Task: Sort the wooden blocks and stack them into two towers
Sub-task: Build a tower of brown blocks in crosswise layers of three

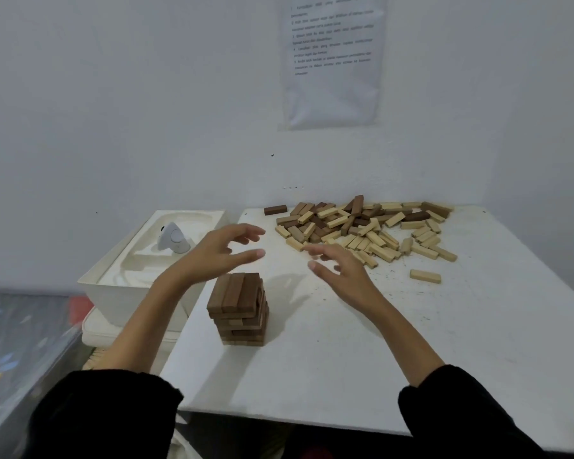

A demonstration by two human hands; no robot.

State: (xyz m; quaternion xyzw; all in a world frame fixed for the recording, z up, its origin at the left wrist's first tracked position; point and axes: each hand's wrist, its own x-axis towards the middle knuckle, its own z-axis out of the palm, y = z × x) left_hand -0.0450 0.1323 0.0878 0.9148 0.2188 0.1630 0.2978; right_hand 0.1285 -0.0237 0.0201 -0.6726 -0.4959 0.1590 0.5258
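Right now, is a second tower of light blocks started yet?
No, only the dark tower stands; the light blocks lie loose in and beside the mixed pile at the back.

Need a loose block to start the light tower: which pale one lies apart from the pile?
The pale block lying flat by itself, on the near right side of the pile; the other pale ones sit in or against it.
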